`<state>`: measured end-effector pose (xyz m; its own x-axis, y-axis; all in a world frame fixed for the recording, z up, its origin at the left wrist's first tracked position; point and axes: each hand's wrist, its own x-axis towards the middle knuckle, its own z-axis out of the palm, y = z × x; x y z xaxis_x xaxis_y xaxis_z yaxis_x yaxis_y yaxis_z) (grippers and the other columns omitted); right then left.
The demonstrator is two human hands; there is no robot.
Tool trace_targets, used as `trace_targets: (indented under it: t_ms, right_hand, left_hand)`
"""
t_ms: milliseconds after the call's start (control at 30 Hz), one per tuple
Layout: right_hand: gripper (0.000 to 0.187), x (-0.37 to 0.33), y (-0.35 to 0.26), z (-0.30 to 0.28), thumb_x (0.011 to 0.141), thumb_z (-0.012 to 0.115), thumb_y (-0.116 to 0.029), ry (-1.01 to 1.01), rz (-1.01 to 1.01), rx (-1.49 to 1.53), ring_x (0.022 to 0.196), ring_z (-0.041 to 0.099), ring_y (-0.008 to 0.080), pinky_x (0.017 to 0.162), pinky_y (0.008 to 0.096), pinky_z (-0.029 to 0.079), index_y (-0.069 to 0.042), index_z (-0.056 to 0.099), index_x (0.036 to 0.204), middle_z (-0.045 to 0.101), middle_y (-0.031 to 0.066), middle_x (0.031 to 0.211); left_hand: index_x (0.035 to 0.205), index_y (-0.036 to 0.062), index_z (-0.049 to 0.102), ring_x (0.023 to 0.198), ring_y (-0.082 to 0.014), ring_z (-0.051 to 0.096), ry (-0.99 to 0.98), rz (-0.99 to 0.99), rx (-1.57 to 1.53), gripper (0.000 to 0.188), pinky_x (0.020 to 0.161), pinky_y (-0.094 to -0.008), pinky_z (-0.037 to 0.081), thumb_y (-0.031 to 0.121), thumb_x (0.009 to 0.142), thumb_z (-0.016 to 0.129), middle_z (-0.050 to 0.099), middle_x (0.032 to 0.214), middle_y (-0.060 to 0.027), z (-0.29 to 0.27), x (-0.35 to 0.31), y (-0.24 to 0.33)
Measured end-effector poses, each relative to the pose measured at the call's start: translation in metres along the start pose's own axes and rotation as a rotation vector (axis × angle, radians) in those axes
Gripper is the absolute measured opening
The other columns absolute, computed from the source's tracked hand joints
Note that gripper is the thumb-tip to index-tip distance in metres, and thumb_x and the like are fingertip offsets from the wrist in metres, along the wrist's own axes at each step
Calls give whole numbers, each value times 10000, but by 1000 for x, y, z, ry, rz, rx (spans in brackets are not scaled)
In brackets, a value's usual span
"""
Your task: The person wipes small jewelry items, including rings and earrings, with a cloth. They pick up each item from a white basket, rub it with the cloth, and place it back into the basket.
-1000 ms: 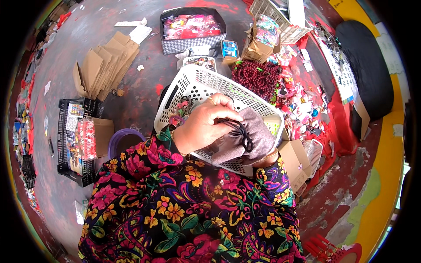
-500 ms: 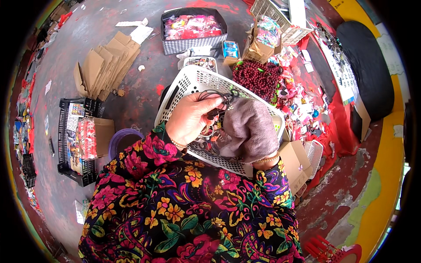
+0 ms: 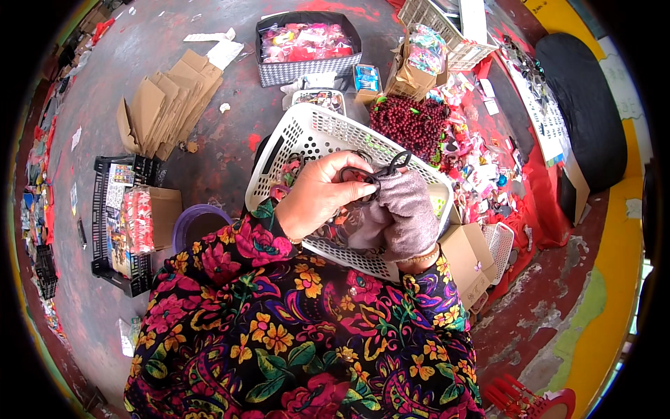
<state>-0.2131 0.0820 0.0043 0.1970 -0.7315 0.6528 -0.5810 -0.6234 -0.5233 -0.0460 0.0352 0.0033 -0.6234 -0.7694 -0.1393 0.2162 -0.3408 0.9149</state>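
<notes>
Fingers [image 3: 357, 190] of the left hand [image 3: 314, 195] pinch black cord [image 3: 399, 160] at the upper edge of a greyish-mauve cloth [image 3: 408, 209]. The cloth covers the right hand [image 3: 421, 261] down to the wrist, so whether those fingers are clenched or loose cannot be told. From the left stand a black crate [image 3: 130, 284], folded cardboard [image 3: 166, 105], a purple bucket [image 3: 183, 227], then a white basket [image 3: 335, 126] of small mixed things, the cloth above its right part; past it, dark red beads [image 3: 408, 129] and a cardboard box [image 3: 471, 251].
</notes>
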Motion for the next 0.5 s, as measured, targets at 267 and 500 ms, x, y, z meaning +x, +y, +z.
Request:
trace_targets:
  t_ms: [267,500]
  right_hand:
    - [394,-18,2,6,536,701,-46,19,550,354,707,549,286,691,371,448,-27,567,906,561,85,765]
    - [296,-1,-22,2,828,598,-200,271,1037,1021,710,530,104,612,253,453,-17,545,1054,553,18,823]
  left_hand:
    - [982,52,572,633,-33,503,23,24,-145,142,507,-166,400,-12,856,557,561,866,16,-3,4,-14]
    - [959,50,517,607,-39,492,-58,-70,-227,103,495,-185,389,2,871,543,523,791,16,-8,0,-6]
